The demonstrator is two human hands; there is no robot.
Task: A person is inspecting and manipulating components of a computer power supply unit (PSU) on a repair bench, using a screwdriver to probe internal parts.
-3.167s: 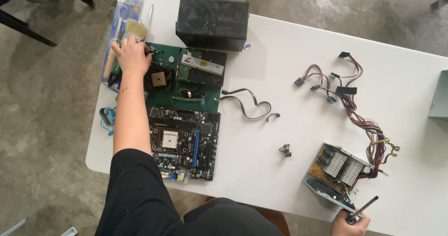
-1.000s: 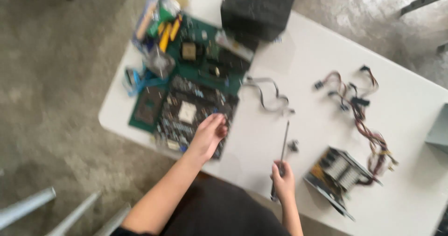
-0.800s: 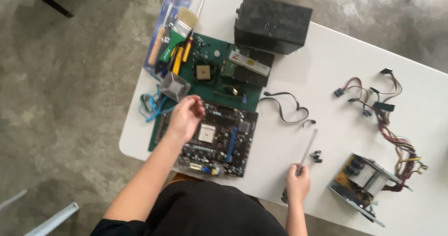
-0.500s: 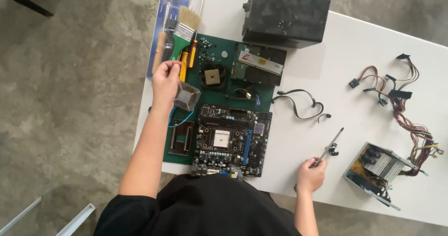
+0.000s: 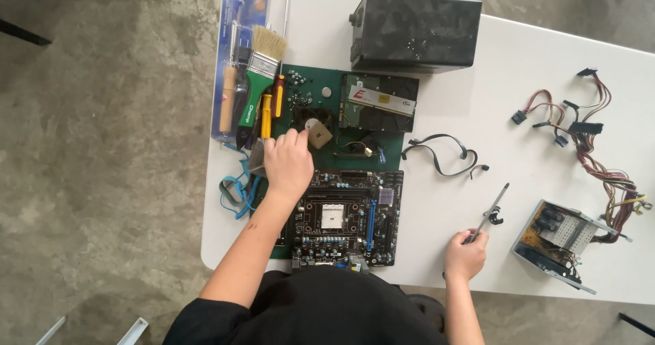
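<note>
Overhead: bench with stripped computer parts

Underfoot lay bare grey concrete; a white table (image 5: pixel 437 202) stood on it, seen from above. A green mat (image 5: pixel 334 89) covered the table's left part. At the mat's left edge sat a blue blister pack (image 5: pixel 230 58) holding a wooden-handled tool, with a green-handled paintbrush (image 5: pixel 258 79) and a yellow-handled screwdriver (image 5: pixel 266 116) lying across and beside it. A black power supply box (image 5: pixel 413 31) stood at the far edge, a hard drive (image 5: pixel 379 103) just before it.

The left hand (image 5: pixel 288 164) rested palm down on the mat, fingers loosely curled over a small fan and heatsink (image 5: pixel 315 130), touching it; whether they gripped it could not be told. A motherboard (image 5: pixel 344 215) lay just near of that hand. The right hand (image 5: pixel 465 253) was closed around the handle of a screwdriver (image 5: pixel 488 214), shaft angled up and away, beside a small black clip.

Between the hands a loose black cable (image 5: pixel 443 157) curled. Further right lay an open metal power supply frame (image 5: pixel 563 239) and a coloured wire harness (image 5: pixel 593 140). A blue coiled strap (image 5: pixel 235 191) hung at the left edge.
</note>
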